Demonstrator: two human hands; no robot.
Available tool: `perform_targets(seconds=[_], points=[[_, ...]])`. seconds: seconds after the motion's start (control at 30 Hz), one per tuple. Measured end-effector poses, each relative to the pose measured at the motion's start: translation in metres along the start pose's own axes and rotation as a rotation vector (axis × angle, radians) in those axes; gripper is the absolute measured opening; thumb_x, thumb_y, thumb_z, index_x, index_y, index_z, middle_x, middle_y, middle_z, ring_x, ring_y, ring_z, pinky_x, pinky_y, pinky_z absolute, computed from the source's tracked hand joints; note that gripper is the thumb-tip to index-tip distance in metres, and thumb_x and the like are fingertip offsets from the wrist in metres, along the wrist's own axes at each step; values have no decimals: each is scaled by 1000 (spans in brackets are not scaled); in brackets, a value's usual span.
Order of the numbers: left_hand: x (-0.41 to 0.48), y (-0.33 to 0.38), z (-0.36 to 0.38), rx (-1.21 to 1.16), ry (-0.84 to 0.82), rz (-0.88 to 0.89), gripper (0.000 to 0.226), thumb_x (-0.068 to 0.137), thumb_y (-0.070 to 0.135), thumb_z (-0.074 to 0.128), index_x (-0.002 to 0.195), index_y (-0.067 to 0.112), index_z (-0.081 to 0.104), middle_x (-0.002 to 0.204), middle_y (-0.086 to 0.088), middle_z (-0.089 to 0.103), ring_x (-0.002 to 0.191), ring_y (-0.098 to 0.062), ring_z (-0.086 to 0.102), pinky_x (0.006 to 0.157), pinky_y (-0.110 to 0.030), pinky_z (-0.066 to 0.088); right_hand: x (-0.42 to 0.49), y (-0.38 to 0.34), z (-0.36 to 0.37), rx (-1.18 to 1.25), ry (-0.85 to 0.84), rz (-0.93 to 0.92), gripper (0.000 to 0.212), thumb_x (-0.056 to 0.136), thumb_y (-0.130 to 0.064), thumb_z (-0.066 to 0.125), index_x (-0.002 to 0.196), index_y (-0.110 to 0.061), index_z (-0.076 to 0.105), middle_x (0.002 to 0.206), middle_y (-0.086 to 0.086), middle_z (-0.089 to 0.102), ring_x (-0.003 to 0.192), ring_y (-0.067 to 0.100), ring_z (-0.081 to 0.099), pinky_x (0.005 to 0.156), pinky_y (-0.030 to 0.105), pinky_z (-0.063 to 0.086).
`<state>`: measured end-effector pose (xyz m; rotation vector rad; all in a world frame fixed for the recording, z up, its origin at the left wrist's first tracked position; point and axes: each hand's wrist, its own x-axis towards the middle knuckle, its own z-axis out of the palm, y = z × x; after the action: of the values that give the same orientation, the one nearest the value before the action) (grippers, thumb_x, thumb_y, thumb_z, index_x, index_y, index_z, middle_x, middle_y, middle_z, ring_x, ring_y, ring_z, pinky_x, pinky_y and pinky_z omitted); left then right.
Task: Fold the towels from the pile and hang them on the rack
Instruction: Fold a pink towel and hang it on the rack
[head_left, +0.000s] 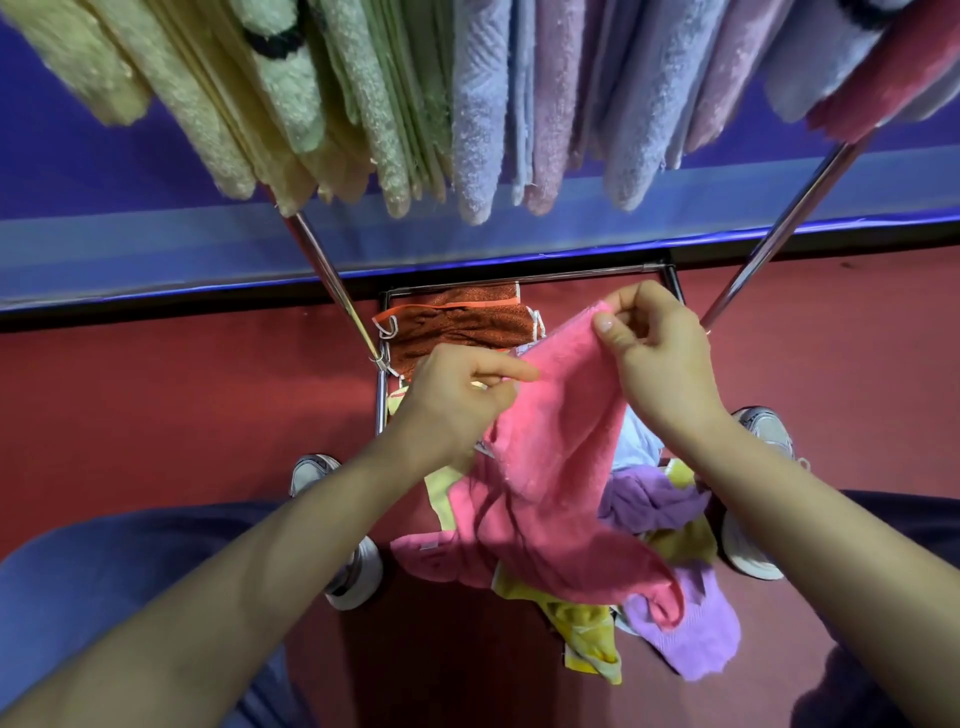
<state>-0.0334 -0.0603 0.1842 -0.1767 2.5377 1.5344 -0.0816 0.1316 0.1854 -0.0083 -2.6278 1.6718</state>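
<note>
Left grip (457, 400) and right grip (654, 358) pinching pink towel (561, 441), white tag (429, 546) unreadable

Right hand (654, 358) pinches the upper corner of a pink towel (561, 441). Left hand (457, 400) grips its left edge lower down, index extended along the cloth. The towel's lower part drapes onto the pile (685, 634) of yellow, purple and pale blue towels, between the shoes (753, 556) on the red floor (156, 405). The rack (774, 239) has chrome legs slanting up on either side, hung towels (478, 130) in a row across the top (yellow, green, blue, pink), and a brown towel (462, 327) on its lower frame beyond the hands.
</note>
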Motion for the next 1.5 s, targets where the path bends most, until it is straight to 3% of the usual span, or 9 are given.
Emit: perform_targets(seconds=[0.07, 0.17, 0.33, 0.5, 0.73, 1.07, 1.3, 1.37, 1.5], points=[[2, -2, -4, -50, 16, -80, 31, 85, 1, 65, 98, 25, 80, 93, 2, 77, 70, -4, 66, 78, -34, 57, -7, 0, 2, -26, -52, -95, 7, 90, -17, 65, 88, -24, 63, 76, -14, 62, 73, 5, 56, 72, 30, 46], [3, 1, -8, -289, -1, -254, 33, 89, -9, 59, 100, 17, 75, 97, -20, 75, 79, -24, 61, 83, -50, 58, -19, -1, 8, -54, -200, -298, 6, 88, -15, 65, 91, -20, 62, 80, -13, 64, 75, 8, 61, 72, 34, 52], [2, 10, -14, -420, -85, -353, 30, 92, -9, 57, 117, 2, 69, 97, -21, 74, 76, -24, 73, 69, -31, 63, -29, 5, 16, -252, -431, -551, 11, 87, -18, 63, 97, -14, 60, 80, -10, 60, 67, 5, 53, 67, 32, 50], [0, 10, -15, -473, -124, -418, 32, 91, -10, 57, 113, 12, 65, 91, -19, 73, 70, -20, 73, 59, -27, 59, -32, 9, 17, -295, -447, -553, 15, 86, -25, 66, 95, -17, 57, 80, -8, 61, 67, 8, 52, 67, 34, 50], [3, 11, -15, -468, -127, -457, 34, 90, -9, 56, 120, 4, 66, 87, -17, 72, 64, -16, 71, 59, -26, 58, -33, 5, 17, -251, -454, -525, 17, 81, -30, 63, 92, -18, 56, 78, -9, 60, 66, 10, 54, 67, 36, 50], [4, 2, -14, -472, -120, -450, 40, 89, -10, 57, 128, -2, 62, 107, -27, 71, 80, -27, 73, 69, -30, 61, -39, 7, 22, -336, -476, -540, 33, 77, -49, 63, 94, -23, 51, 83, -10, 57, 74, 15, 55, 68, 38, 50], [5, 6, -14, -434, -104, -447, 36, 90, -6, 60, 126, -2, 63, 102, -23, 73, 81, -26, 75, 66, -26, 60, -37, 10, 24, -336, -396, -511, 21, 78, -34, 69, 88, -22, 54, 74, -9, 59, 68, 16, 58, 62, 39, 52], [7, 8, -16, -348, -90, -428, 35, 90, -2, 60, 124, 0, 65, 98, -20, 74, 83, -30, 75, 69, -31, 62, -30, 9, 20, -313, -394, -472, 20, 73, -29, 69, 85, -22, 55, 70, -9, 60, 63, 14, 58, 61, 38, 52], [9, 3, -28, 431, 54, -42, 30, 73, 36, 60, 94, 30, 79, 82, 7, 73, 81, -21, 68, 76, -33, 56, -19, 6, 12, -275, -341, -450, 17, 69, -18, 74, 75, -19, 58, 62, -9, 60, 59, 9, 57, 62, 31, 50]])
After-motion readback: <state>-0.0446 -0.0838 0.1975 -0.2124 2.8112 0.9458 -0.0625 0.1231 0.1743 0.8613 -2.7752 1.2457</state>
